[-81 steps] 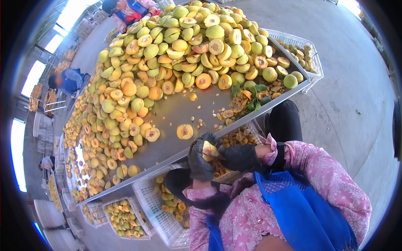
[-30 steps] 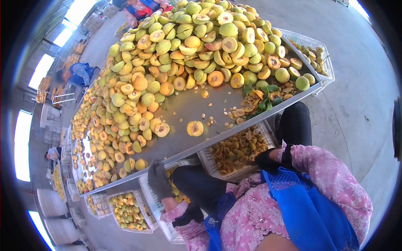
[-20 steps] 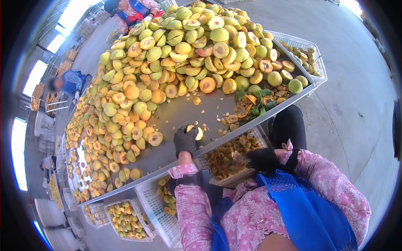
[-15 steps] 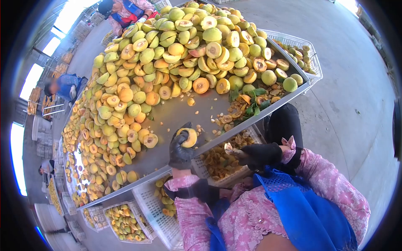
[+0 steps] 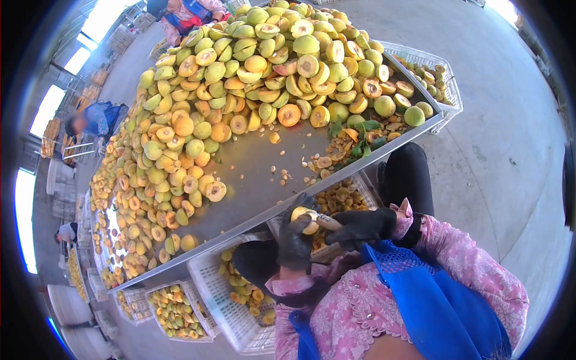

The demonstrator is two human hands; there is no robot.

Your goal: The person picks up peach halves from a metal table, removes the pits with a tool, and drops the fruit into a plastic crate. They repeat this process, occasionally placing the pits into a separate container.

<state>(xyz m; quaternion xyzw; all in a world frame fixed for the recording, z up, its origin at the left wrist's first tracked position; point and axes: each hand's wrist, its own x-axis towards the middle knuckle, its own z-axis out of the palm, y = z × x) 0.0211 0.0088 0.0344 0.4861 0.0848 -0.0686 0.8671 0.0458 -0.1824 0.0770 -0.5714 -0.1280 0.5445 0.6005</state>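
Note:
My left hand (image 5: 295, 240), in a dark glove, is closed around a yellow peach half (image 5: 302, 217) in front of the table edge. My right hand (image 5: 363, 228), gloved too, grips a small short-handled tool (image 5: 327, 222). The tool's end meets the cut side of the peach half, and its tip is partly hidden there. Below both hands stands a white crate holding peach scraps (image 5: 341, 198). Beyond them, the metal table (image 5: 255, 165) carries a large heap of halved peaches (image 5: 240, 78), with loose pits (image 5: 283, 175) near its front.
A raised table rim (image 5: 240, 233) runs in front of me. Crates of peach halves stand at the lower left (image 5: 177, 312), beside me (image 5: 222, 312) and at the right end (image 5: 441, 66). Green leaves (image 5: 362, 141) lie in scraps on the table. Other people (image 5: 96, 120) work at the far side.
My left hand has drawn the peach half back from over the table, toward my body and to the right. It now meets the tool in my right hand, which has shifted only slightly.

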